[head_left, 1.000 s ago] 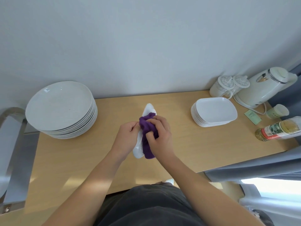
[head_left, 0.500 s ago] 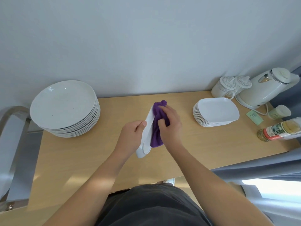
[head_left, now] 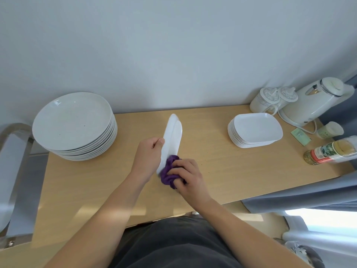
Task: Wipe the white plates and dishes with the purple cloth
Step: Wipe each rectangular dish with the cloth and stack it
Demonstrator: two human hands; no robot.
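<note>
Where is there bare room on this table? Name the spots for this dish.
Bare wood lies between the round plate stack and the left hand, and between the right hand and the rectangular dish stack. The near left of the table is bare. Crowded: the far right corner, with kettle, jars and bottle.

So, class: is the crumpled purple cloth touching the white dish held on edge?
Touching. Head view: purple cloth pressed against white dish at its lower end, no gap.
</note>
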